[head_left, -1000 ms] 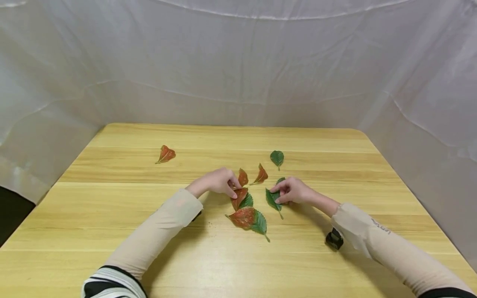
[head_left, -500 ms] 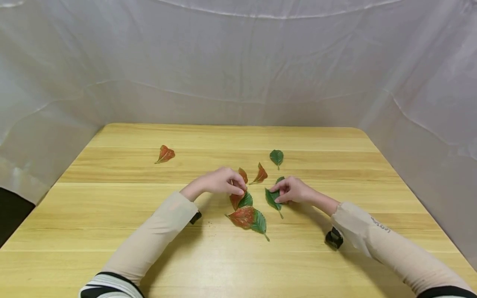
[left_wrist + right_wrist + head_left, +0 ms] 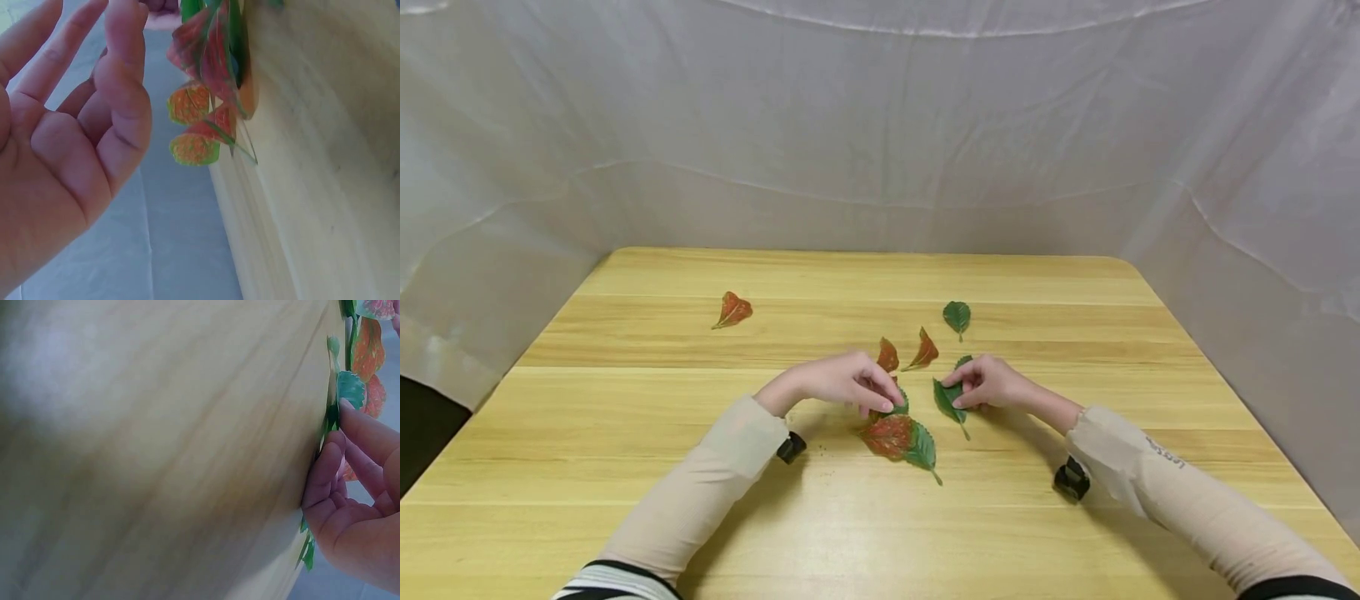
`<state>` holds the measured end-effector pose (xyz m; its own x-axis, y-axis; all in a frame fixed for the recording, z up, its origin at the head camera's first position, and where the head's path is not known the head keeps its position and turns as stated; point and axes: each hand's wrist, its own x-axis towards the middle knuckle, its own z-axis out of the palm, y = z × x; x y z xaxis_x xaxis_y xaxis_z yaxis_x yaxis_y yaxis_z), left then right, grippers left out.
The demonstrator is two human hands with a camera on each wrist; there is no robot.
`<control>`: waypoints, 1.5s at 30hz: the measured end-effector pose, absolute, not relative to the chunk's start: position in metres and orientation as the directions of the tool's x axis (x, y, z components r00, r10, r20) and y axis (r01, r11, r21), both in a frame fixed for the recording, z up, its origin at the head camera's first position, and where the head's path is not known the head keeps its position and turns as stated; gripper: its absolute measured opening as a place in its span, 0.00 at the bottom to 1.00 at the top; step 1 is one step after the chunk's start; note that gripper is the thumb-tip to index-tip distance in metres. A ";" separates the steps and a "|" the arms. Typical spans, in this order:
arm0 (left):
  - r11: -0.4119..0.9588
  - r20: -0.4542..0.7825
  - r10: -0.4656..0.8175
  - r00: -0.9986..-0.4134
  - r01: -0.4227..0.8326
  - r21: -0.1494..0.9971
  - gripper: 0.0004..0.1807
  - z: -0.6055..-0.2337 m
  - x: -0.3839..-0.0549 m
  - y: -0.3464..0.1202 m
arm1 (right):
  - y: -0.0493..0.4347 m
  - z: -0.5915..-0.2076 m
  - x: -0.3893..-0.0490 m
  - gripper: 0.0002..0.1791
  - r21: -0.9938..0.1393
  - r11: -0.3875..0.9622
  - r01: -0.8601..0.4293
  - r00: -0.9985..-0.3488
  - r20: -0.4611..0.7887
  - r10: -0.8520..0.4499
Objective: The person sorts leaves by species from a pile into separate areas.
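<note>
One green leaf [image 3: 947, 402] sits pinched in the right hand [image 3: 992, 383]; left hand [image 3: 847, 382], fingers loosely bent, seems to hold nothing. We'd call it partway: red leaf [image 3: 886, 438] overlaps near green leaf [image 3: 922, 448], far red leaf [image 3: 733, 311] and far green leaf [image 3: 957, 317] lie loose.

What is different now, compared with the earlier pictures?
The left hand moved slightly toward the person; its fingertips shifted rightward, from the red leaf to the green leaf beside it. Whether its grip holds that leaf, I cannot tell. The right hand stayed, pinching its own green leaf. The far-left red leaf and farthest green leaf did not move.
</note>
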<state>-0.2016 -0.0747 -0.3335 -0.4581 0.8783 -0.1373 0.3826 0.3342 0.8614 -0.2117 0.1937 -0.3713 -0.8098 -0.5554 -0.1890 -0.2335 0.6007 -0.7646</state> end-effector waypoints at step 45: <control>0.129 0.020 0.729 -0.684 0.165 0.978 0.09 -0.341 -0.221 -0.105 | 0.192 -0.371 -0.211 0.16 -0.762 0.600 -0.245 -0.809 -0.181 -0.560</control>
<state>-0.2214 -0.1047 -0.3406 -0.6843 0.7290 0.0199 0.1654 0.1285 0.9778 -0.2112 0.1919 -0.3710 -0.8086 -0.5599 -0.1807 -0.2452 0.5999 -0.7615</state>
